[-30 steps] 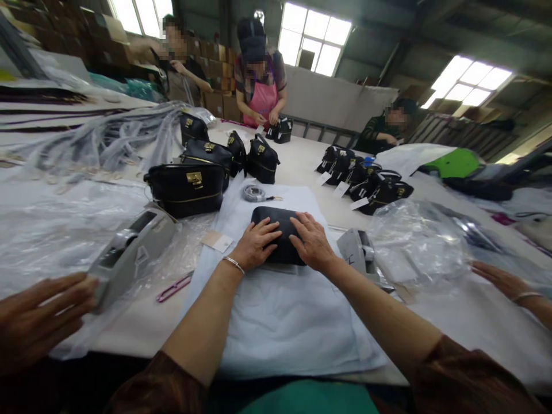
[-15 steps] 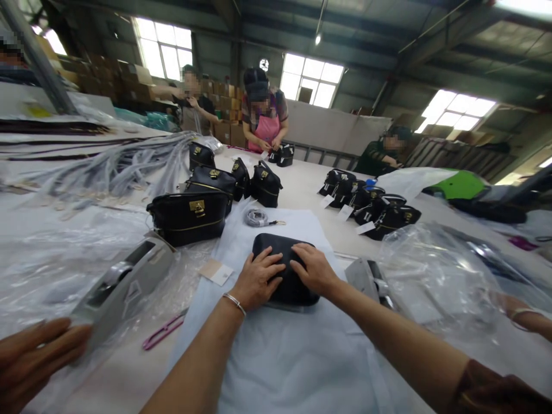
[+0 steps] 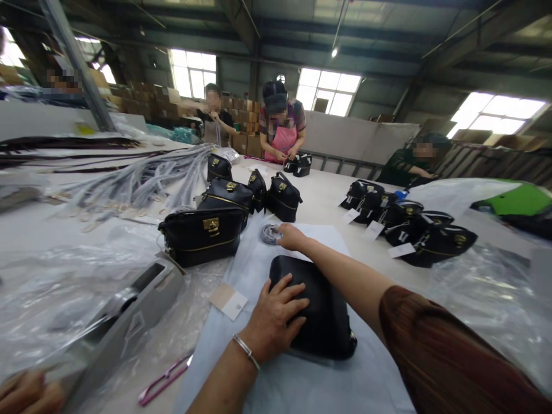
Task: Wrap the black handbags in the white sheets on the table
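Note:
A black handbag (image 3: 314,305) lies on its side on thin white wrapping sheets (image 3: 336,236), its smooth base facing up. My left hand (image 3: 276,316), wearing a silver bangle, rests flat on it with the fingers spread. Beyond the bag, my right hand (image 3: 292,237) has its fingers closed at the edge of a coiled strap (image 3: 269,234) in clear wrap; the fingertips are partly hidden. A beige and white tag card (image 3: 228,300) sits left of the bag.
Left are a grey tape dispenser (image 3: 125,322), pink thread snips (image 3: 164,380) and another person's hand (image 3: 32,394). Finished black handbags (image 3: 202,236) stand behind, with several tagged ones (image 3: 431,236) at right. Clear plastic (image 3: 478,293) lies right; a co-worker in a pink apron (image 3: 282,141) stands opposite.
My right hand has left the bag and reached forward to the coiled strap. The bag has turned slightly under my left hand, which stays on it. The view has shifted.

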Available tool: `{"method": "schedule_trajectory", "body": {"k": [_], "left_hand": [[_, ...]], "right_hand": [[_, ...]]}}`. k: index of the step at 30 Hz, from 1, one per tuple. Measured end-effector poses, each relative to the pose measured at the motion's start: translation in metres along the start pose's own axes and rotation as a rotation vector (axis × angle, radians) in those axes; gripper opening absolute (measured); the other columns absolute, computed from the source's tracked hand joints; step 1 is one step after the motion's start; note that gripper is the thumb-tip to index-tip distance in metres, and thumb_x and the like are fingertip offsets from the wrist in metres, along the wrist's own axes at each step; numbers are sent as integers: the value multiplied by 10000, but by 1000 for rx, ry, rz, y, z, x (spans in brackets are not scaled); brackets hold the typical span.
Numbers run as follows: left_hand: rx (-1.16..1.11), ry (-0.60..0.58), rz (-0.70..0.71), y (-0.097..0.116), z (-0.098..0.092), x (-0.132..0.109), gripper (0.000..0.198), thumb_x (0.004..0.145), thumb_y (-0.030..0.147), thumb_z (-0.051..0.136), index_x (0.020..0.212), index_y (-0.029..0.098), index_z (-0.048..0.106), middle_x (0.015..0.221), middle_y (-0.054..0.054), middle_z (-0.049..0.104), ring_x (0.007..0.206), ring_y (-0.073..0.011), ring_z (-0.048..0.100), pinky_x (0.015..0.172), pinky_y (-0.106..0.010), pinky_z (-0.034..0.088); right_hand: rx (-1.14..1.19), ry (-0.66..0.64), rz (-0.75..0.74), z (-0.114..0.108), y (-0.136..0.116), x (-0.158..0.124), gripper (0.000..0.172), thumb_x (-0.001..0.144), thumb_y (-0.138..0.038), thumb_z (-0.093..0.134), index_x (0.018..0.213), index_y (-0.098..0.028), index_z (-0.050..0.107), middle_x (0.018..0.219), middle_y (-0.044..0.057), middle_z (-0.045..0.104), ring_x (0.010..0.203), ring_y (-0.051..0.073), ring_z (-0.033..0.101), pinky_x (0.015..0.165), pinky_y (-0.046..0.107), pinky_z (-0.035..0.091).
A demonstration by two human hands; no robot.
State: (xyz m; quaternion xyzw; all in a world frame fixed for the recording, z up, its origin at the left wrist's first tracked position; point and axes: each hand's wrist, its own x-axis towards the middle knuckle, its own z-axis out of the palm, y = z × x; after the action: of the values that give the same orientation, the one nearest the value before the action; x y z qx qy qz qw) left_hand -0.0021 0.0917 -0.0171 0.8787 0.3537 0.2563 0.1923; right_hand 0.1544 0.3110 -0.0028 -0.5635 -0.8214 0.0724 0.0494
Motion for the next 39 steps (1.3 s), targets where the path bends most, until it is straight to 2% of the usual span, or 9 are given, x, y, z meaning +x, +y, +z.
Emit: {"method": "schedule_trajectory", "body": {"k": [4,11,20,24,27,30,34,36,39], "left_hand": [[-20,-11,-4,-1,-1,-1,424,911,290,655,1329,356,622,1518,-24,535,1501,-355,320,1166,-684,247],[-31,5,3,-2,-1,-2,415,909,323,660,1321,357,630,1504,-37,548,1492,-355,336,1174,-679,245],[-58,13,-11,-2,1,-4,422,906,316,663,1324,361,627,1511,-36,540,1497,-355,324,1179,-683,223],[-62,8,-24,-2,1,-3,420,904,320,665,1318,374,621,1518,-15,535,1497,-357,324,1166,-709,218],[-63,16,-16,-2,1,-4,411,903,323,668,1309,370,628,1512,-19,542,1497,-356,325,1169,-699,224],[-64,30,-8,-3,2,-5,403,907,344,664,1308,369,635,1507,-30,546,1495,-356,330,1175,-680,233],[-58,38,-10,-5,4,-5,408,910,380,657,1317,382,634,1500,-32,552,1491,-358,341,1173,-683,245],[-51,39,-14,-6,5,-5,411,908,385,658,1318,387,633,1497,-28,555,1490,-354,344,1172,-683,254],[-50,30,-20,-5,4,-5,406,917,387,649,1322,392,622,1507,-10,545,1496,-351,333,1164,-697,260]], "right_hand": [[-121,-74,6,16,5,23,595,779,-293,739,1360,-210,644,1479,159,496,1218,313,589,1023,379,473],[-135,-120,-53,20,10,21,312,799,-299,732,1057,-132,783,1328,177,605,1114,281,628,983,328,483],[-96,95,4,-56,47,1,254,931,-336,627,1028,-167,790,1428,118,571,1285,273,559,1103,343,434],[-111,141,-223,-81,31,12,196,871,-276,702,968,-128,788,1501,150,492,1287,291,552,1115,373,433],[-190,141,-386,-89,8,28,192,840,-205,715,995,-112,780,1564,145,427,1390,327,444,1163,412,376],[-340,107,-526,-92,-18,48,221,839,-127,689,1042,-157,772,1605,94,392,1483,330,301,1160,463,353],[-468,72,-606,-82,-43,71,254,899,-92,613,1055,-217,770,1634,57,357,1516,340,231,1117,524,353],[-447,41,-588,-70,-44,77,343,882,-96,648,1165,-265,742,1649,50,327,1508,347,248,1108,536,361],[-349,34,-454,-54,-22,75,669,823,-74,706,1429,-322,571,1670,79,271,1487,347,299,1101,537,388]]}}
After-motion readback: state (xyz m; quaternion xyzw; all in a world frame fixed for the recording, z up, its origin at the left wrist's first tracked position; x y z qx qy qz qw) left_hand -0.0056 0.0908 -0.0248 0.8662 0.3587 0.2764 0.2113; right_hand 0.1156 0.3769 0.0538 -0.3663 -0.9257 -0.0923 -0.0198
